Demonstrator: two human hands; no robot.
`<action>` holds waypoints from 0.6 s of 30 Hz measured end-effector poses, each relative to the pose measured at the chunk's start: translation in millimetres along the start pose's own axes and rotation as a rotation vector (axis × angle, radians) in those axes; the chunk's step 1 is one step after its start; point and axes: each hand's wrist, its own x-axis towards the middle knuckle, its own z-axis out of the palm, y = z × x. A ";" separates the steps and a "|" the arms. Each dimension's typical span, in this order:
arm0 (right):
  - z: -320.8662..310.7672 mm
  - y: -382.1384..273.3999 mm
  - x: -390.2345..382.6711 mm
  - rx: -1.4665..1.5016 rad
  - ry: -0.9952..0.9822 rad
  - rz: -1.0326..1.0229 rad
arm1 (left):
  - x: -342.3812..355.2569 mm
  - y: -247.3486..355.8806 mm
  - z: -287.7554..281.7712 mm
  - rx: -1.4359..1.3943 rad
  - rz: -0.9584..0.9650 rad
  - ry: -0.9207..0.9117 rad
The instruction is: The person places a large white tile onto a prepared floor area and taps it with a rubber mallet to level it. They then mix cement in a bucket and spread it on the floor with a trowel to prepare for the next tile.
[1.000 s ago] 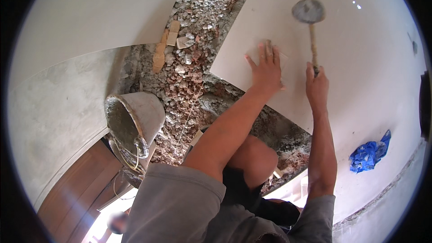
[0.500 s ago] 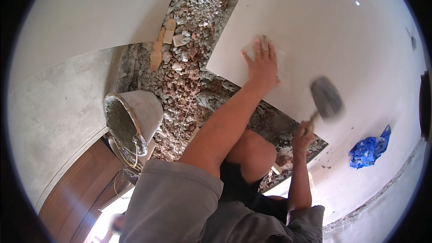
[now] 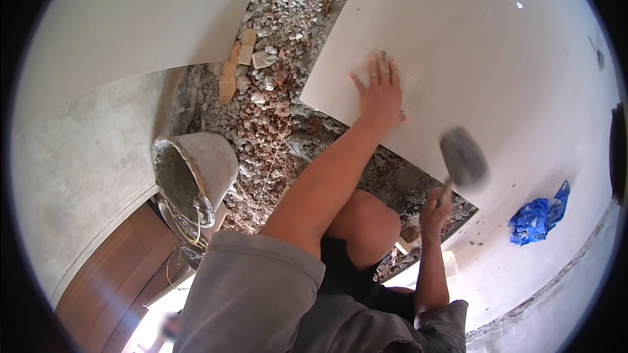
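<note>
Left hand (image 3: 379, 97) lies spread wide on the pale slab (image 3: 484, 72); right hand (image 3: 435, 212) grips the mallet (image 3: 464, 157) by the slab's near edge. Mallet sits nearer than one second ago.

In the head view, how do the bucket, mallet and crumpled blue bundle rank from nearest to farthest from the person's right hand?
1. Mallet: held in the right hand.
2. Crumpled blue bundle: off to that hand's right.
3. Bucket: far over on the left.
</note>
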 end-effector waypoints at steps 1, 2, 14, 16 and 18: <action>-0.2 0.2 -0.3 -0.072 0.072 -0.055 | 0.5 -0.6 3.1 0.020 -0.009 0.013; -0.9 -0.1 1.6 -0.118 0.087 -0.085 | 2.3 -1.3 4.8 0.026 -0.012 0.005; 29.6 -31.4 -3.8 0.083 0.038 -0.314 | 36.4 -81.2 -61.5 0.595 0.308 0.070; 53.3 -30.6 -2.1 0.144 0.087 -0.364 | 51.5 -94.4 -59.6 0.557 0.387 0.085; 69.6 -28.6 1.1 -0.026 0.014 -0.297 | 58.6 -99.2 -55.4 0.555 0.395 0.078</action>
